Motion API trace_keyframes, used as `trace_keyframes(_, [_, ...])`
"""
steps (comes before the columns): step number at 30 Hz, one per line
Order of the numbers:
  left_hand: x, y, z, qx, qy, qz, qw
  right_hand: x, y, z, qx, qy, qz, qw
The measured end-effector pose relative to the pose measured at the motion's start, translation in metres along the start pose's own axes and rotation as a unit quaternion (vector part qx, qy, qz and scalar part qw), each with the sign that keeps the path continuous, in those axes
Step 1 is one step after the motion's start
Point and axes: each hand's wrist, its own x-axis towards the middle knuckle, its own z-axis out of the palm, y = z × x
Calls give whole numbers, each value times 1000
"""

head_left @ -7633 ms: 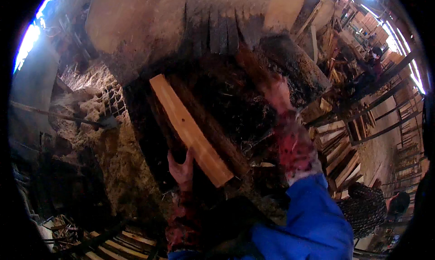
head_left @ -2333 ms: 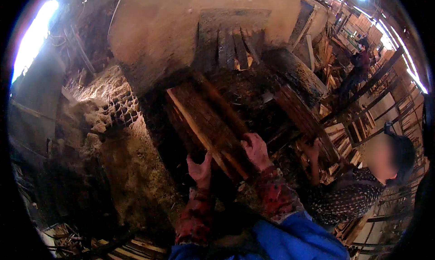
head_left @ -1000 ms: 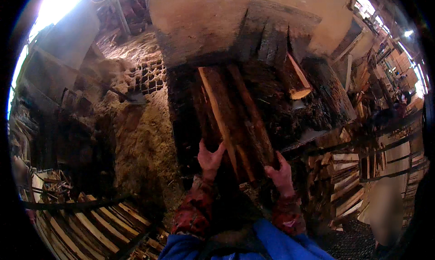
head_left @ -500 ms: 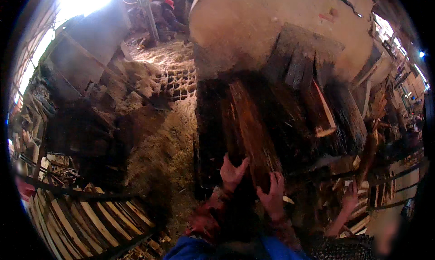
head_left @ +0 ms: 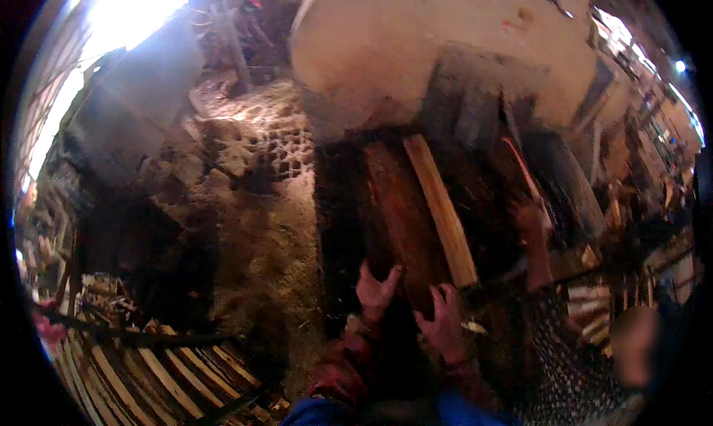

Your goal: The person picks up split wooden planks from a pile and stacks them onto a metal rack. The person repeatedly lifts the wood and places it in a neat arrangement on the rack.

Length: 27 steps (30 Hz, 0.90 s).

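A long reddish-brown wooden slab lies lengthwise on the dark worktop, its near end between my two hands. My left hand is at the slab's left edge, thumb and fingers spread apart. At the near right corner is my right hand, its fingers also apart; whether it touches the wood I cannot tell. Along the slab's right side lies a narrow, pale sawn strip. Farther right, a co-worker's hand reaches to a piece of wood with a reddish edge.
A large pale machine housing rises beyond the worktop. Sawdust covers the floor to the left. Several sawn strips are stacked in a rack at lower left. The co-worker in a patterned garment stands close on my right.
The pale strip now shows right of the slab. The co-worker has leaned in and reached forward to the wood at right. My hands stay by the slab's near end; the view has shifted slightly.
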Motion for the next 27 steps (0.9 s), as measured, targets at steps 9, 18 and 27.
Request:
trace_keyframes(9, [20, -36, 4, -127, -44, 25, 991, 56, 75, -8, 76, 53, 50, 994])
trace_keyframes(18, [31, -77, 11, -198, -24, 44, 979, 96, 154, 32, -147, -14, -43, 988])
trace_keyframes(27, [22, -30, -2, -40, -11, 56, 998, 115, 149, 5, -75, -60, 79, 992])
